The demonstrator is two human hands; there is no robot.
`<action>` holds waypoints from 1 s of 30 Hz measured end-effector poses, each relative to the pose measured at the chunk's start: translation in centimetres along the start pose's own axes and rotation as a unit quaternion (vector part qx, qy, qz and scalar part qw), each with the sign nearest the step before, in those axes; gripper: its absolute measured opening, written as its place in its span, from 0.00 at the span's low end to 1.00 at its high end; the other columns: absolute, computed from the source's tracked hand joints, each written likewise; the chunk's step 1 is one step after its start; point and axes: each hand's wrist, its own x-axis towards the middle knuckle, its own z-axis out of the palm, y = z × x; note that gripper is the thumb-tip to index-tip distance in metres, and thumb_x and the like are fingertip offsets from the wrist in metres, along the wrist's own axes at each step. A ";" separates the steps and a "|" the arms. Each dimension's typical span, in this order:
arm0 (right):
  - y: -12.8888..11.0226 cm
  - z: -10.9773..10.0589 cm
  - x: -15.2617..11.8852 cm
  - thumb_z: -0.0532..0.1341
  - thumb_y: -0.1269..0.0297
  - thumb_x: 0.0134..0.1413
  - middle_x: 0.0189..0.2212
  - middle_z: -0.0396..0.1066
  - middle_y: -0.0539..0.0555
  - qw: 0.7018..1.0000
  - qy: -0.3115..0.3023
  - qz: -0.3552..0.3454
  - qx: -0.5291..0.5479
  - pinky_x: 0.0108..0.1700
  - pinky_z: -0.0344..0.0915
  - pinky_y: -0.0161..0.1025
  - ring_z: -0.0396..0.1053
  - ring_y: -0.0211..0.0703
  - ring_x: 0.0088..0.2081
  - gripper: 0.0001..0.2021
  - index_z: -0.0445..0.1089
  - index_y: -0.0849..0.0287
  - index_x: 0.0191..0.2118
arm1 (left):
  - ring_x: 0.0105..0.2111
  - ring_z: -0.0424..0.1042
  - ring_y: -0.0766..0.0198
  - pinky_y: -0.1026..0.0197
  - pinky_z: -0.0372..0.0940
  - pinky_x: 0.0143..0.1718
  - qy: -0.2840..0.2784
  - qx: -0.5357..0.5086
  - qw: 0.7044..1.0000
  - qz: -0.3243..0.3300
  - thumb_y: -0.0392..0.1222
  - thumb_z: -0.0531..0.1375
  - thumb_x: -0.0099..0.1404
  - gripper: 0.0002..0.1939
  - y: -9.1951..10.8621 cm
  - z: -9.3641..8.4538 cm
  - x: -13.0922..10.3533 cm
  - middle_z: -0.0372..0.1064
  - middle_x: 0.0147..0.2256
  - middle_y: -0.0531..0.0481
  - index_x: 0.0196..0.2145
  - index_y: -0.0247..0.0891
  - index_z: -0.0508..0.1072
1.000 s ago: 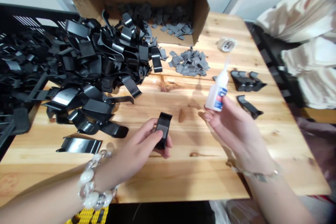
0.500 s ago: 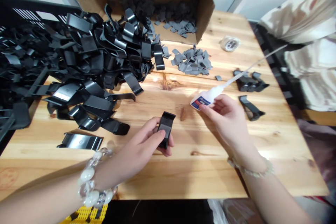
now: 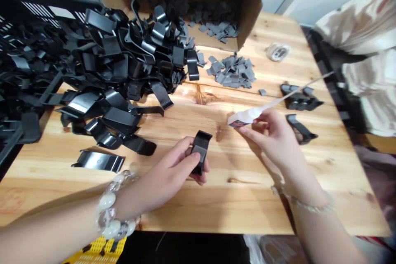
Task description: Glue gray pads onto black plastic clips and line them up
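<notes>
My left hand (image 3: 182, 159) grips a curved black plastic clip (image 3: 202, 139), the thumb pressed on a small grey pad (image 3: 200, 150) on its inner face. To the right, my right hand (image 3: 272, 136) pinches a white glue bottle (image 3: 246, 116) with a blue and red label. The bottle lies tilted in the fingers, and its long thin nozzle (image 3: 303, 88) points up to the far right, away from the clip. Beyond that hand a single black clip (image 3: 300, 128) rests on the table, with several more clips (image 3: 300, 97) in a row behind it.
A large heap of black clips (image 3: 123, 62) covers the left side, beside a black crate (image 3: 40, 6). An open cardboard box (image 3: 250, 20) holds grey pads. A pile of grey pads (image 3: 233, 70) lies before it. A roll of clear tape (image 3: 278, 52) sits behind right.
The glue bottle has turned in my right hand, so less of its label shows, and its nozzle has swung lower. My left hand keeps the clip. The whole view has shifted slightly.
</notes>
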 end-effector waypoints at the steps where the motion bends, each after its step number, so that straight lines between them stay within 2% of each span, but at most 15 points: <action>1: -0.2 -0.5 -0.1 0.70 0.61 0.44 0.31 0.67 0.48 1.000 0.011 0.004 -0.015 0.33 0.63 0.34 0.65 0.36 0.32 0.15 0.66 0.56 0.37 | 0.32 0.71 0.67 0.60 0.70 0.40 -0.001 0.000 1.000 -0.001 0.43 0.50 0.71 0.08 0.0 0.0 0.0 0.68 0.35 0.51 0.38 0.37 0.64; 3: -0.9 -1.4 -0.4 0.70 0.60 0.44 0.27 0.64 0.47 0.999 -0.010 0.002 -0.035 0.29 0.60 0.33 0.63 0.34 0.29 0.14 0.64 0.57 0.30 | 0.33 0.70 0.67 0.60 0.69 0.40 -0.004 0.001 1.000 -0.002 0.43 0.50 0.71 0.08 0.1 0.1 0.0 0.68 0.35 0.51 0.37 0.37 0.64; 5: -1.9 -1.9 -1.2 0.68 0.60 0.49 0.25 0.65 0.48 0.995 -0.076 -0.025 -0.063 0.28 0.59 0.33 0.63 0.35 0.28 0.11 0.66 0.58 0.27 | 0.33 0.71 0.67 0.59 0.69 0.42 -0.009 -0.006 1.000 -0.006 0.42 0.50 0.71 0.08 0.1 0.2 0.0 0.68 0.35 0.51 0.37 0.37 0.64; 8: -3.4 -1.1 -3.1 0.64 0.66 0.54 0.29 0.70 0.49 0.971 -0.165 -0.134 -0.107 0.33 0.63 0.33 0.67 0.35 0.31 0.02 0.71 0.56 0.32 | 0.36 0.72 0.66 0.58 0.69 0.45 -0.027 -0.022 0.999 -0.013 0.42 0.50 0.71 0.07 0.0 0.2 -0.1 0.69 0.36 0.51 0.39 0.37 0.64; 10: -3.9 0.1 -4.4 0.62 0.72 0.55 0.32 0.71 0.50 0.950 -0.191 -0.221 -0.113 0.36 0.66 0.31 0.69 0.33 0.34 0.05 0.72 0.56 0.37 | 0.38 0.72 0.66 0.58 0.68 0.47 -0.042 -0.025 0.999 -0.006 0.42 0.50 0.71 0.07 -0.2 0.3 0.0 0.69 0.37 0.51 0.43 0.38 0.64; 12: -3.9 1.4 -5.3 0.60 0.77 0.55 0.35 0.71 0.51 0.936 -0.185 -0.281 -0.106 0.39 0.67 0.30 0.69 0.32 0.36 0.12 0.70 0.57 0.44 | 0.39 0.71 0.67 0.59 0.67 0.48 -0.049 -0.013 0.999 0.000 0.42 0.50 0.72 0.09 -0.4 0.3 0.0 0.69 0.38 0.52 0.47 0.40 0.63; 15: -3.4 2.8 -5.9 0.59 0.78 0.56 0.38 0.69 0.55 0.925 -0.156 -0.325 -0.121 0.41 0.68 0.31 0.69 0.34 0.39 0.17 0.67 0.60 0.52 | 0.37 0.71 0.67 0.59 0.68 0.43 -0.045 0.053 0.998 0.002 0.43 0.49 0.72 0.13 -0.6 0.2 -0.2 0.69 0.37 0.53 0.53 0.43 0.62; 17: -3.0 3.1 -6.0 0.59 0.76 0.57 0.38 0.68 0.55 0.914 -0.156 -0.346 -0.141 0.39 0.68 0.32 0.68 0.35 0.38 0.18 0.66 0.61 0.53 | 0.36 0.71 0.66 0.59 0.68 0.42 -0.039 0.115 0.993 0.007 0.44 0.49 0.72 0.15 -0.8 0.2 -0.3 0.69 0.38 0.53 0.55 0.44 0.61; 19: -2.7 3.2 -6.0 0.59 0.74 0.57 0.36 0.68 0.54 0.900 -0.166 -0.366 -0.169 0.36 0.68 0.34 0.67 0.36 0.35 0.17 0.66 0.60 0.52 | 0.40 0.71 0.64 0.58 0.67 0.45 -0.035 0.149 0.988 0.019 0.43 0.49 0.72 0.16 -0.9 0.2 -0.4 0.70 0.41 0.51 0.56 0.45 0.61; 22: -2.5 3.1 -6.0 0.61 0.72 0.56 0.36 0.69 0.54 0.892 -0.165 -0.377 -0.188 0.36 0.67 0.36 0.68 0.37 0.34 0.11 0.67 0.59 0.46 | 0.46 0.69 0.64 0.57 0.65 0.50 -0.046 0.138 0.989 0.031 0.40 0.49 0.72 0.18 -1.1 0.2 -0.4 0.67 0.50 0.50 0.58 0.47 0.58; 25: -2.4 3.0 -6.2 0.62 0.74 0.54 0.37 0.70 0.53 0.904 -0.164 -0.364 -0.151 0.38 0.67 0.33 0.69 0.35 0.36 0.07 0.67 0.60 0.40 | 0.44 0.69 0.67 0.59 0.64 0.51 -0.056 0.120 0.991 0.022 0.38 0.48 0.72 0.18 -1.1 0.1 -0.3 0.65 0.53 0.50 0.59 0.48 0.57; 27: -2.6 3.1 -6.2 0.62 0.75 0.54 0.37 0.71 0.53 0.909 -0.169 -0.358 -0.131 0.40 0.67 0.32 0.69 0.35 0.37 0.09 0.66 0.61 0.41 | 0.41 0.70 0.68 0.60 0.65 0.48 -0.054 0.106 0.993 0.015 0.39 0.48 0.72 0.18 -1.1 0.1 -0.3 0.67 0.52 0.51 0.58 0.49 0.57; 30: -2.9 3.0 -6.0 0.58 0.77 0.57 0.39 0.72 0.55 0.899 -0.180 -0.374 -0.141 0.42 0.68 0.34 0.69 0.36 0.40 0.14 0.66 0.63 0.49 | 0.39 0.71 0.68 0.61 0.67 0.45 -0.045 0.073 0.996 0.009 0.40 0.49 0.72 0.18 -1.1 0.1 -0.3 0.69 0.47 0.52 0.58 0.49 0.58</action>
